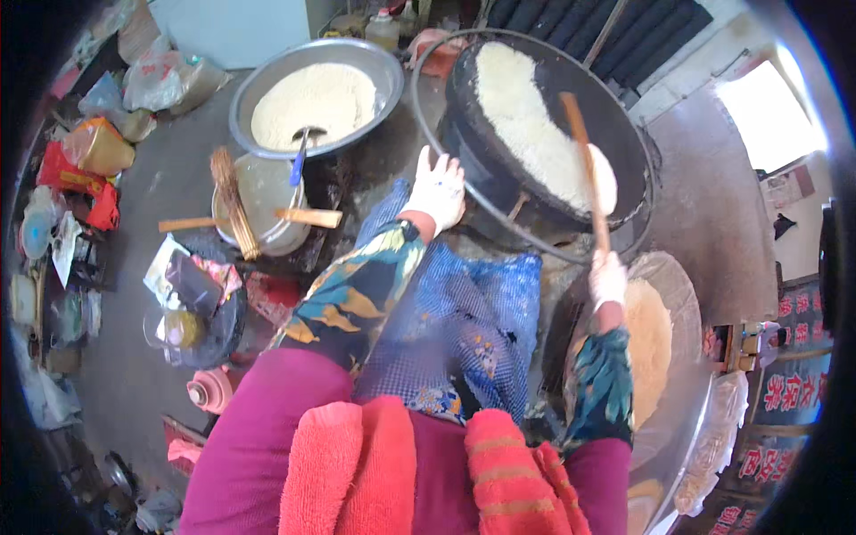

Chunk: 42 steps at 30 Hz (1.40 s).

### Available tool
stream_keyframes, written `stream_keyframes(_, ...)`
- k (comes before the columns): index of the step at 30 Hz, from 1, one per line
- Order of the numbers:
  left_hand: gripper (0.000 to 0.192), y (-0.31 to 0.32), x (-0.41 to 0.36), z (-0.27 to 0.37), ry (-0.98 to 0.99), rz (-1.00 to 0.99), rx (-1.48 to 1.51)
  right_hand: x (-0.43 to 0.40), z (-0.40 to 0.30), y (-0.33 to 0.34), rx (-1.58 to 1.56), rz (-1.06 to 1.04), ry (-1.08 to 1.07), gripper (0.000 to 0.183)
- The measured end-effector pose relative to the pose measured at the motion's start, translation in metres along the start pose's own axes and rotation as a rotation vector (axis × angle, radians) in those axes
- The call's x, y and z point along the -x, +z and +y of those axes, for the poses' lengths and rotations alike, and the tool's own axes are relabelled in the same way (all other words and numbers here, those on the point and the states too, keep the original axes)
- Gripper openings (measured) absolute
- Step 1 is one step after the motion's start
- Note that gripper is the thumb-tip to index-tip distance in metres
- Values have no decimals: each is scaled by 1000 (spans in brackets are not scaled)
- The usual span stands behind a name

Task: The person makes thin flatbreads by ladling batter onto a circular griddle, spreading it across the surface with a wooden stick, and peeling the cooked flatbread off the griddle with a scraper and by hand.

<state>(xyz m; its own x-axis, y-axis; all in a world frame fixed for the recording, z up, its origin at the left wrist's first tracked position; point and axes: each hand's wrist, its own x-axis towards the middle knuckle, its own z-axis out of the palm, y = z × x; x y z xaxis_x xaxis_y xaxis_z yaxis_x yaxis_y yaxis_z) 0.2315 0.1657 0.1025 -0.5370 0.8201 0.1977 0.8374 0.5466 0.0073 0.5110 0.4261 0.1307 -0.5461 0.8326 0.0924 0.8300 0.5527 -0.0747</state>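
My left hand (438, 190), in a white glove, lies with fingers spread at the near left rim of a large metal ring (505, 231) around a round black griddle (495, 157). Its palm is turned away and no held object shows. Also gloved in white, my right hand (608, 277) grips the lower end of a long wooden stick (592, 194) that reaches across the griddle. Pale batter or dough (518, 127) covers a curved band of the griddle. A rounded white lump (603, 180) is beside the stick, partly behind it.
A metal basin (241, 127) of pale batter with a blue-handled ladle (298, 164) stands at upper left. Below it, a straw brush (234, 200) and wooden pieces lie across a bucket (294, 244). A plastic-lined container of tan flat food (645, 348) is at right. Bags crowd the far left.
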Motion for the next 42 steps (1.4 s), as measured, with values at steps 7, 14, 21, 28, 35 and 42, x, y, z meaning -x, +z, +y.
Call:
stream_keyframes(7,62,-21,-20,-11,-15,-35,-35,-7,30,-10,-64,4,174,43)
stream_keyframes(14,57,-57,0,72,315,1,149,-3,37,1,-50,15,116,38)
stream_keyframes(21,69,-17,12,64,319,2,14,-2,11,13,0,-94,36,36)
stream_keyframes(28,63,-14,3,50,282,-28,6,0,-8,-21,1,-49,-80,41)
stream_keyframes(35,59,-13,6,35,217,-17,22,-10,17,-21,25,-121,175,45)
stream_keyframes(42,50,-11,1,17,133,76,68,-16,41,6,65,-86,150,42)
